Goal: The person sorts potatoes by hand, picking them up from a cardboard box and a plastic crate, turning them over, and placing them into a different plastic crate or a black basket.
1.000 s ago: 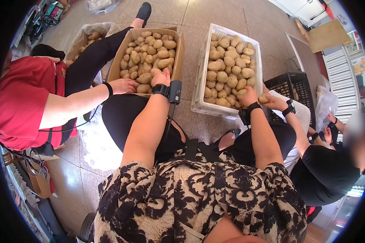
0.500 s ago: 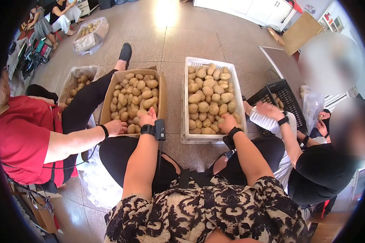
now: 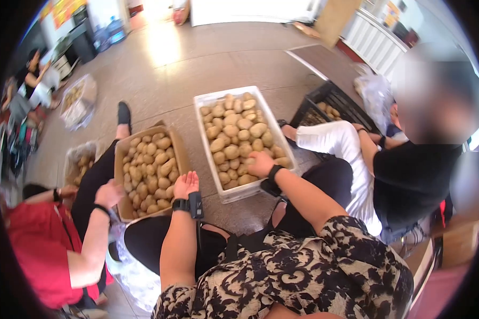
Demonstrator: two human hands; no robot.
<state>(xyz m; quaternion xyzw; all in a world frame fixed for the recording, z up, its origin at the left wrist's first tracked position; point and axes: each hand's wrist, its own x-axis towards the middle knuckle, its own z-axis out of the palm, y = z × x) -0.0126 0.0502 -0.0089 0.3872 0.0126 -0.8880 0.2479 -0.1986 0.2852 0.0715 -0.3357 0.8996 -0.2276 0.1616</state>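
My left hand (image 3: 187, 185) is palm up beside the near right edge of a cardboard box (image 3: 183, 154), its fingers loosely apart and nothing visible in it. Potatoes (image 3: 148, 167) fill that box. Over the white plastic crate (image 3: 222, 195), my right hand (image 3: 261, 164) reaches down onto the near part of the potatoes (image 3: 238, 133) heaped inside. Its fingers curl around a potato there, which they partly hide. Both my wrists wear dark bands.
At my left, a person in red holds a hand (image 3: 109, 193) by the cardboard box. A person in black sits at my right near a black crate (image 3: 341, 109) with potatoes. Plastic-lined containers of potatoes (image 3: 74, 95) stand at the left. Clear plastic (image 3: 138, 260) lies by my knee.
The view has turned right. My left hand has moved out of the cardboard box to its right side. My right hand has moved farther into the white crate. The neighbour's hand has lifted leftward.
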